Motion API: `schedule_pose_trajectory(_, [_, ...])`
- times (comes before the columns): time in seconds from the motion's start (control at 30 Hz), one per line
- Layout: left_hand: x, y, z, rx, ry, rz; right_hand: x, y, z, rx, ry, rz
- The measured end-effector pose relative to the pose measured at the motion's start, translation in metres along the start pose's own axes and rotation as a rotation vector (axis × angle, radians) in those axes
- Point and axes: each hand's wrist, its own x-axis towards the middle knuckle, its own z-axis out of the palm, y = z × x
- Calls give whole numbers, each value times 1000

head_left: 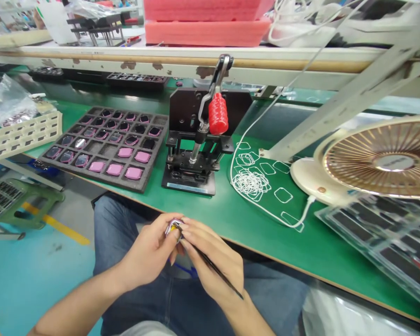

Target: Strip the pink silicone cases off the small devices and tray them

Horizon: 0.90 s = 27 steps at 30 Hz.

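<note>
Head view, hands above lap, just off the tabletop (252,238) edge:
- left hand (145,249): fingers pinched narrow on small pink-and-yellow part (172,227), held in the air
- right hand (210,261): fingers closed on black tweezers (224,280), tip at the part
- foam tray (91,176) of pink pads: ahead, left of hand press (184,112)
- red press handle (218,113): untouched, well apart from both hands

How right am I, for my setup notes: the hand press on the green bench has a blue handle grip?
Not quite: the head view shows the grip on the hand press is red, not blue. The press does stand on the green bench.
</note>
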Motion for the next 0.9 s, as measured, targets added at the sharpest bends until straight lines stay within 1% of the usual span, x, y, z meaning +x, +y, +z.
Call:
schedule_pose_trajectory(0.07, [1, 0, 0, 18, 9, 6, 0, 0, -1, -10, -11, -16])
schedule_pose_trajectory(0.13, [2, 1, 1, -37, 2, -1, -1, 1, -1, -31, -18, -40])
schedule_pose_trajectory(0.2, [5, 4, 3, -171, -24, -21, -5, 2, 1, -56, -11, -56])
schedule_pose_trajectory(0.3, [10, 7, 5, -382, -72, -50, -14, 6, 5, -73, 33, -38])
schedule_pose_trajectory(0.4, [12, 5, 3, -541, -137, -82, -21, 11, 9, -41, 100, 9])
schedule_pose_trajectory(0.5, [13, 1, -2, -710, -202, -150, -27, 12, 13, 46, 182, 77])
schedule_pose_trajectory(0.63, [18, -5, -3, -836, -213, -206, -35, 10, 13, 149, 333, 219])
schedule_pose_trajectory(0.7, [21, -8, -1, -875, -189, -212, -32, 11, 5, 109, 452, 290])
schedule_pose_trajectory(0.77, [22, -9, 1, -905, -134, -224, -18, 16, -12, 9, 580, 338])
schedule_pose_trajectory(0.83, [23, -8, 2, -918, -108, -247, 7, 25, -39, -106, 682, 356])
schedule_pose_trajectory(0.9, [22, -7, 2, -915, -95, -280, 38, 34, -73, -241, 760, 349])
